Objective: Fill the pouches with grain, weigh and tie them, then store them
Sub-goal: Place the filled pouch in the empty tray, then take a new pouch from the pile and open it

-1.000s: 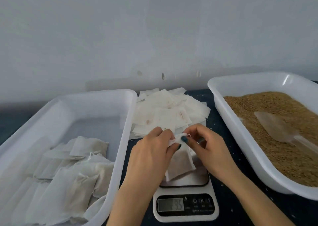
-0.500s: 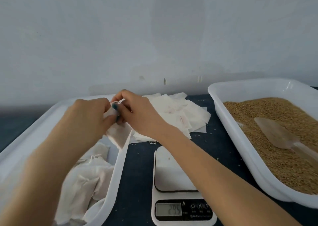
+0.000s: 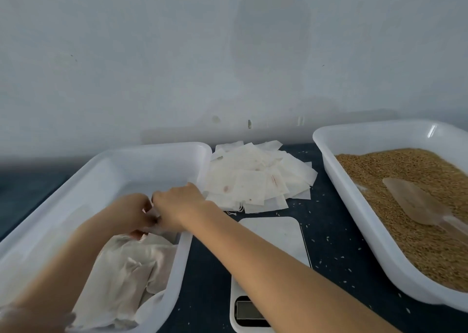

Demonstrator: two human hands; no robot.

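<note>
Both hands are inside the white storage tub point(image 3: 106, 170) on the left. My left hand point(image 3: 131, 212) and my right hand point(image 3: 177, 203) meet there and pinch the top of a small white filled pouch point(image 3: 154, 225), low over the pile of filled pouches point(image 3: 131, 269). Most of that pouch is hidden by the fingers. A heap of flat unfilled pouches point(image 3: 255, 178) lies behind the white kitchen scale point(image 3: 276, 236), whose platform is bare. On the right a white tub point(image 3: 336, 180) holds brown grain point(image 3: 417, 206) with a clear scoop point(image 3: 415, 201) lying in it.
The tubs and scale stand on a dark blue table point(image 3: 326, 244) sprinkled with loose grains. A pale wall point(image 3: 228, 53) rises right behind. My right forearm crosses over the scale's front and part of its display.
The hands carried the pouch from the scale leftwards and then lowered it into the left tub. The scale platform now has nothing on it.
</note>
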